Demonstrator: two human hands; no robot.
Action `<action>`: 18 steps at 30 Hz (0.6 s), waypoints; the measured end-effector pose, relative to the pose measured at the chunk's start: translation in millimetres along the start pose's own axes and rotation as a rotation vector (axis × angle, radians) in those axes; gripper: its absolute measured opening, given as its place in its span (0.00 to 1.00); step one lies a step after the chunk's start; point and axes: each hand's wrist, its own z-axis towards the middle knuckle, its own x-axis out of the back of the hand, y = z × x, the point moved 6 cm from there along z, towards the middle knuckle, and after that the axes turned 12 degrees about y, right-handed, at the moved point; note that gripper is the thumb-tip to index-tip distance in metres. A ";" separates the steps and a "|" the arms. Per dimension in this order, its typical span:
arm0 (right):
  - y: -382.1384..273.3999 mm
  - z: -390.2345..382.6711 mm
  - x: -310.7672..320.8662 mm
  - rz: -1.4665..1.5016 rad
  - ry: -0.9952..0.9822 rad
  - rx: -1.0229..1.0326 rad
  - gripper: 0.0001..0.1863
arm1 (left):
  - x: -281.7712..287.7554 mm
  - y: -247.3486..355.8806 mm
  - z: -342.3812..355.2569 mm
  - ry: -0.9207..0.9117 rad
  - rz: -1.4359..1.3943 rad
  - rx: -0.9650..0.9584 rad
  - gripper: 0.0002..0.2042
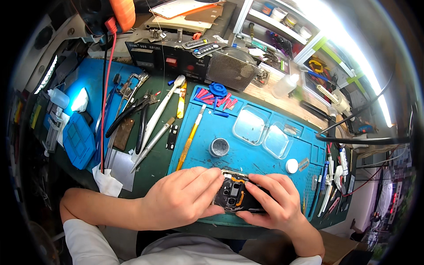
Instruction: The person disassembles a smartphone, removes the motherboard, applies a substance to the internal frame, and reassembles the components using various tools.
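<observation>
Between my two hands lies an opened smartphone, its inside facing up over the near edge of the blue work mat. Dark camera modules and an orange flex cable show on it. My left hand grips the phone's left end, thumb at the near edge and fingers at the far edge. At the right end my right hand holds it, index finger resting on top and thumb below. A small round pot of grey material stands just beyond the phone. A yellow-handled craft knife lies beyond my left hand.
A clear plastic box and its lid-like twin sit on the blue mat, near a white round cap. Pliers, tweezers and brushes crowd the left. A black bench unit stands behind; a dark cable arches at right.
</observation>
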 end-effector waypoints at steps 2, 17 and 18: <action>-1.4 0.7 -0.7 -0.008 0.002 0.011 0.28 | 0.4 2.0 -2.5 0.011 0.026 -0.024 0.29; -1.8 3.2 -1.1 -0.028 -0.008 0.014 0.25 | -0.5 9.7 -2.6 0.029 0.091 -0.113 0.24; -1.5 2.6 -1.4 -0.026 -0.007 0.007 0.26 | -0.7 9.7 -2.6 0.029 0.090 -0.114 0.24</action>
